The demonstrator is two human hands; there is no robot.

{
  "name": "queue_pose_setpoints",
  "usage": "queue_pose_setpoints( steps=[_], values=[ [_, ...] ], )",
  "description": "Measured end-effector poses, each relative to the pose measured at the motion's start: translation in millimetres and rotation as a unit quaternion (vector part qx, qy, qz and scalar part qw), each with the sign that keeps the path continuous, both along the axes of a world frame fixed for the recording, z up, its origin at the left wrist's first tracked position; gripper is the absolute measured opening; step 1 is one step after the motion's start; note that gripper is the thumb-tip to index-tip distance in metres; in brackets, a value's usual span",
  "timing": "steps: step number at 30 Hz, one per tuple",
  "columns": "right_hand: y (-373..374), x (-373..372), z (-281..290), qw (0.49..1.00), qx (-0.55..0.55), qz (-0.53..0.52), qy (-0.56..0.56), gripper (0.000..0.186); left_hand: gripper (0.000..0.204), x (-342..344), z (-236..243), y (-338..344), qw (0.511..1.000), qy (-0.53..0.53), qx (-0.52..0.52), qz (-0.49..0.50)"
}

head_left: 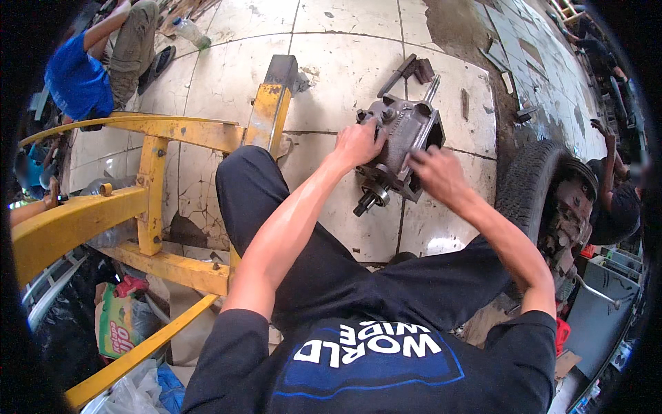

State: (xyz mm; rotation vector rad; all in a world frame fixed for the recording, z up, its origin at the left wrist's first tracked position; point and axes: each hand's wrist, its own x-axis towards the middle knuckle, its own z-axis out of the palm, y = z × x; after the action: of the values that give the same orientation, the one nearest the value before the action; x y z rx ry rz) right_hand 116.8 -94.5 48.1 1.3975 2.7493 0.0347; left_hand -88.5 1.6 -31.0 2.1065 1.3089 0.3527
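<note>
A dark metal gearbox [403,134] lies on the tiled floor between my legs. One thin shaft points away from me at its far end, and a thicker shaft with a bearing [373,195] sticks out at its near end. My left hand [360,143] grips the left side of the housing, fingers curled against the metal. Over the open right edge of the casing hovers or rests my right hand [440,174]; motion smears its fingers, so their grip and contact are unclear.
A yellow steel frame [196,276] stands close on my left. To my right are a tyre [527,183] and a rusty hub [569,207]. Dark metal pieces [407,72] lie beyond the gearbox. A person in blue [79,79] sits far left; another is at the right edge.
</note>
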Motion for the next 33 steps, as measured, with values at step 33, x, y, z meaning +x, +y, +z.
queue_pose_setpoints(
  steps=[33],
  values=[
    [0.4,-2.4,0.0,0.994,0.065,0.083,0.002,0.008,0.042,1.3,2.6,-0.4,1.0,0.002,-0.007,0.0]
  ],
)
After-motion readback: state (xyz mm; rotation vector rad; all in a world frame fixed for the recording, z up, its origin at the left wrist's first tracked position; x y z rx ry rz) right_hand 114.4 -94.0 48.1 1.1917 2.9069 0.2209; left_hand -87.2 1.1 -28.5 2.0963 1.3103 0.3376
